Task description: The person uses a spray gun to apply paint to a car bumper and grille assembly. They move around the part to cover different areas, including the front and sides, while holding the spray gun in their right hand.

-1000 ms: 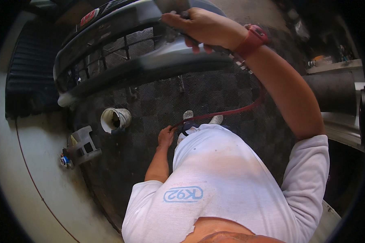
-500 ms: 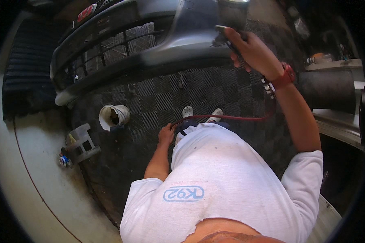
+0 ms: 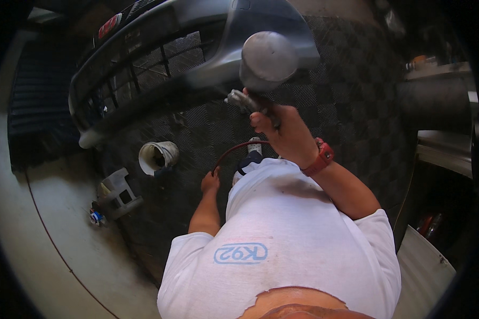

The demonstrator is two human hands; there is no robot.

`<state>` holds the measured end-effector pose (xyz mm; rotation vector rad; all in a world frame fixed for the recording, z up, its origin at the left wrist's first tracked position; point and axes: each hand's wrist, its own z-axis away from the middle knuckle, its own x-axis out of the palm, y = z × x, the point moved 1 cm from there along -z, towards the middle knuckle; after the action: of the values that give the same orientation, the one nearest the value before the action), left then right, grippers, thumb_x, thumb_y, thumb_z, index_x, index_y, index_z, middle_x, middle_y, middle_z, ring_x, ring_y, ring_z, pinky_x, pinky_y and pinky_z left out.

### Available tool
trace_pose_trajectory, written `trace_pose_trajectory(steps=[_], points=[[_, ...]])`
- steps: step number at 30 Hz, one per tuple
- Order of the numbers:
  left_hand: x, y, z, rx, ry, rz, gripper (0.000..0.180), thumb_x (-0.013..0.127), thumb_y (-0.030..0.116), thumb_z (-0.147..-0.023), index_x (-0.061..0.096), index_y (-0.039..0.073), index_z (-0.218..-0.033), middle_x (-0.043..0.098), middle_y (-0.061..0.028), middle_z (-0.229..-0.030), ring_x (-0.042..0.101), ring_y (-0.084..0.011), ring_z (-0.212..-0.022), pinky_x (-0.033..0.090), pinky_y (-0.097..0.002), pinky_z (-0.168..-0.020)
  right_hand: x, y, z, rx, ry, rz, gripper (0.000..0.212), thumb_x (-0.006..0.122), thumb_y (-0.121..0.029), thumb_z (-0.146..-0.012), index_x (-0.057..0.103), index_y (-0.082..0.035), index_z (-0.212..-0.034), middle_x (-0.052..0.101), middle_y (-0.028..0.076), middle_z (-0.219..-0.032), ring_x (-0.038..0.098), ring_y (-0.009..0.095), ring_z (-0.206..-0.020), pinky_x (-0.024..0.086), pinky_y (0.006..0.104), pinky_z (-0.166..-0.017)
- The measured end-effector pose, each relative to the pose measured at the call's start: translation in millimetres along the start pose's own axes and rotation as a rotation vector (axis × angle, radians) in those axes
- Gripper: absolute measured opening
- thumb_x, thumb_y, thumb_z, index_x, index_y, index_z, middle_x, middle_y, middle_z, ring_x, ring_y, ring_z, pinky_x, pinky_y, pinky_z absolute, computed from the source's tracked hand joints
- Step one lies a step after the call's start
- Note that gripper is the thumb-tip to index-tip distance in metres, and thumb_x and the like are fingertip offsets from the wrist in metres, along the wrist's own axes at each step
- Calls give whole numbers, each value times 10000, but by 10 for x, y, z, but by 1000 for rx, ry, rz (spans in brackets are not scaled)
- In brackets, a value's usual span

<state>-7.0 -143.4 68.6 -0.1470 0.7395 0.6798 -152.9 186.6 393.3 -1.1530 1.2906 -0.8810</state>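
Note:
My right hand [image 3: 288, 133], with a red watch on its wrist, is wrapped round the handle of a spray gun [image 3: 241, 100]. A round grey cup [image 3: 270, 57] sits on top of the gun. The nozzle points left along the lower edge of a dark grey car bumper [image 3: 210, 69], apart from it, and a faint mist shows before it. Low by my left thigh, my left hand [image 3: 210, 182] is closed on a red hose [image 3: 230, 151]. The hose curves up toward the gun; its far end is hidden behind my right hand.
On the dark checkered floor stand a white bucket [image 3: 170, 153] and a grey plastic part [image 3: 123, 195] to the left. Beyond them a black ribbed panel [image 3: 42, 101] leans by the pale floor, where a thin hose [image 3: 50, 234] lies. Shelving [image 3: 442, 151] stands at the right.
My right hand has swung left and toward me with the spray gun, from beyond the bumper's right end to its lower edge. My left hand still holds the hose, which now arches higher.

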Motion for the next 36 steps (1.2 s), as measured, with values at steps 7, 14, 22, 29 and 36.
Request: trace_pose_trajectory(steps=[7, 14, 22, 29, 36], points=[[68, -171, -65, -10, -28, -97, 739, 354, 775, -951, 688, 163, -1194, 718, -158, -1166, 662, -382, -1126, 502, -517, -948, -225, 306, 218, 237, 143, 141, 413, 514, -375, -1069, 692, -7, -1128, 661, 70, -724, 629, 119, -659, 484, 300, -633], [129, 27, -155, 250, -59, -94, 668, 411, 725, -962, 680, 150, -1172, 714, -181, -1121, 661, -401, -1091, 505, -518, -885, -878, -40, -58, 401, 331, 56, 496, 512, -513, -1040, 677, -56, -1140, 686, 34, -733, 609, 69, -586, 433, 230, -439], [-65, 702, -372, 548, 45, -1, 587, 468, 646, -980, 696, 117, -1096, 729, -174, -974, 679, -413, -996, 492, -523, -827, -1201, -674, -762, 313, 0, 81, 586, 452, -621, -1019, 620, -90, -1203, 665, 33, -728, 631, 94, -581, 460, 226, -444], [-92, 1198, -301, 608, -8, -82, 613, 462, 632, -989, 698, 77, -1101, 718, -224, -1024, 673, -433, -1027, 501, -523, -877, -1891, 125, -1155, 444, 73, 228, 737, 470, -751, -942, 671, -47, -1030, 634, 31, -705, 628, 86, -581, 458, 216, -422], [154, 1307, -57, 534, -15, -100, 626, 454, 620, -997, 702, 51, -1078, 713, -235, -1042, 660, -444, -1037, 499, -515, -884, -2536, 891, -1236, 602, 208, 189, 735, 478, -760, -931, 640, -55, -1056, 663, 52, -706, 649, 106, -543, 465, 228, -407]])
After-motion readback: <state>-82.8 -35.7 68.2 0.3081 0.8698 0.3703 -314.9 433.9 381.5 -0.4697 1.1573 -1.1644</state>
